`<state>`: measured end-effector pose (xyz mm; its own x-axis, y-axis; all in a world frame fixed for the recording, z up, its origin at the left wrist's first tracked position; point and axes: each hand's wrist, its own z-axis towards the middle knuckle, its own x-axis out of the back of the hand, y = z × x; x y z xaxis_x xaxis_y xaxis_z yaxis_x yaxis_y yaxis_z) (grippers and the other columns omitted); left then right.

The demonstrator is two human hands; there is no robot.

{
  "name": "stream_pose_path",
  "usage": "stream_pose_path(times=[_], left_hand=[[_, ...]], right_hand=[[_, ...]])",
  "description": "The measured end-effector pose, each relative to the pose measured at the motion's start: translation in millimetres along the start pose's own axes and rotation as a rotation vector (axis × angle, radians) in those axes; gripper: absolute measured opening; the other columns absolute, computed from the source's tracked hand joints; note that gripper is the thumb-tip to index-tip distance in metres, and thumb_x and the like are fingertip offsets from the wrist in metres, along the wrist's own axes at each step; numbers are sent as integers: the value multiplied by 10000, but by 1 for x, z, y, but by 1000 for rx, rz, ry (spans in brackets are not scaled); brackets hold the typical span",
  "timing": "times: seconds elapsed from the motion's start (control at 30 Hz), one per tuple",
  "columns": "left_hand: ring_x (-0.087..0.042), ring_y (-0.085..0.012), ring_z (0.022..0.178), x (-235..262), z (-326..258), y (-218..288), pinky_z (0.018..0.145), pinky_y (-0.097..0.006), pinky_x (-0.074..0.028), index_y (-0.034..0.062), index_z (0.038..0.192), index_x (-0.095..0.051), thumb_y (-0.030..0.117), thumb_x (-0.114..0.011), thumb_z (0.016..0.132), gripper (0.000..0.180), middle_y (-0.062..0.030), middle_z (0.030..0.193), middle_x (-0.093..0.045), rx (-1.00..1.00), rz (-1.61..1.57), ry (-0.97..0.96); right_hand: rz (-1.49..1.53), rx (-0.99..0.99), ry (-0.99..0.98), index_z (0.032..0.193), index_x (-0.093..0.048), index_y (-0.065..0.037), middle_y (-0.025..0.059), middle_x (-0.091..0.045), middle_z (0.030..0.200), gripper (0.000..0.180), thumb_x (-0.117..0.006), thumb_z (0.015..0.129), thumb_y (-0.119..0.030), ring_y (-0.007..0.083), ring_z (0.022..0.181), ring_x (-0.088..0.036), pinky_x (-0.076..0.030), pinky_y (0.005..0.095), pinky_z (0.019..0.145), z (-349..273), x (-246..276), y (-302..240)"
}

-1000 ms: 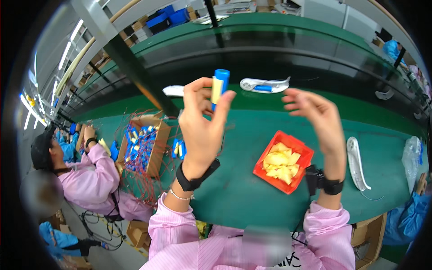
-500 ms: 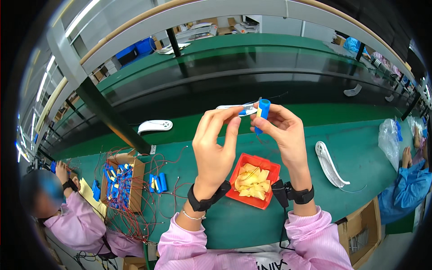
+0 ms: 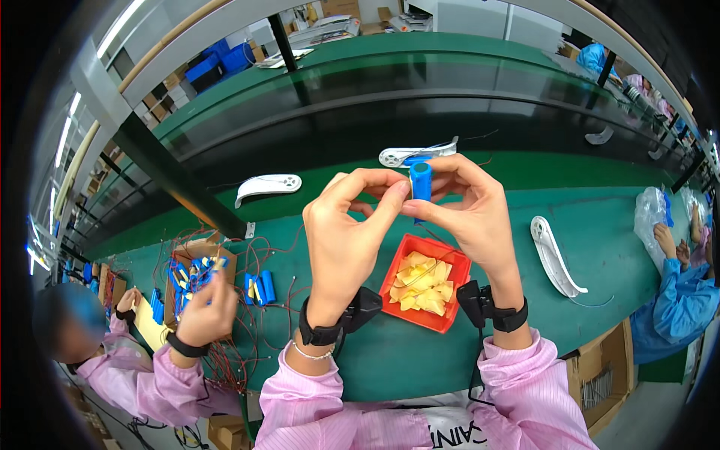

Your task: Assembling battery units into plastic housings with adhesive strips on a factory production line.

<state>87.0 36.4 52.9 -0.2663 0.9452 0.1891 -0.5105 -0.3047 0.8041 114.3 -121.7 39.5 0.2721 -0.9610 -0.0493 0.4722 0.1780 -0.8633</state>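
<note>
A blue cylindrical battery [image 3: 421, 182] stands upright between the thumb and fingers of my right hand [image 3: 478, 219], above the worktable. My left hand [image 3: 343, 231] is closed in a pinch, thumb and index fingertips touching the battery's left side. Whatever lies between those fingertips is too small to make out. Under my hands sits a red tray [image 3: 442, 322] with crumpled pale-yellow paper pieces [image 3: 421, 283] in it. A thin dark wire hangs from the battery toward the tray. Just beyond my hands lies a white curved shell [image 3: 395, 157] with a blue part in it.
More white shells lie left [image 3: 270, 184] and right [image 3: 553, 256]. A cardboard box [image 3: 232, 264] of blue batteries with tangled red wires stands left, with several loose batteries [image 3: 259, 288] beside it. A co-worker's hand [image 3: 208, 309] reaches there. Another person's blue sleeve [image 3: 675, 304] is at right.
My left hand has moved in to the battery, its thumb and index closing together. The co-worker's hand at left has come up over the battery box. The whole view has shifted slightly.
</note>
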Motion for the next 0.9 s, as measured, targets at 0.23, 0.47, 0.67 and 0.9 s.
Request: stream_pose_path(times=[0.23,0.47,0.67,0.9], left_hand=[[-620,-124,712,5,4,0,588,-242,-469,21,888,-717,82,-708,800,108,-57,809,-692,-40,50,-61],[-624,-124,742,14,5,9,644,-245,-486,-17,911,-700,58,-709,812,125,-63,822,-674,-150,262,-125],[-627,-124,763,15,4,8,655,-250,-487,-18,905,-697,60,-705,812,122,-63,831,-672,-104,183,-136],[-615,-126,714,6,4,2,583,-240,-477,-1,851,-667,49,-691,794,79,-61,785,-655,-62,115,-91]], right_hand=[[-125,-19,61,945,-635,29,42,-663,852,308,-809,706,-56,126,775,-644,-539,274,699,-4,-2,-11],[-240,12,33,912,-639,22,61,-662,815,278,-803,708,-71,127,736,-648,-530,266,690,-5,-5,-17],[-164,-29,9,901,-641,25,54,-659,786,289,-811,699,-92,123,731,-645,-518,262,686,-4,-2,-14],[-134,-27,26,896,-645,17,57,-670,790,261,-801,718,-93,118,737,-642,-518,269,682,-3,-5,-6]])
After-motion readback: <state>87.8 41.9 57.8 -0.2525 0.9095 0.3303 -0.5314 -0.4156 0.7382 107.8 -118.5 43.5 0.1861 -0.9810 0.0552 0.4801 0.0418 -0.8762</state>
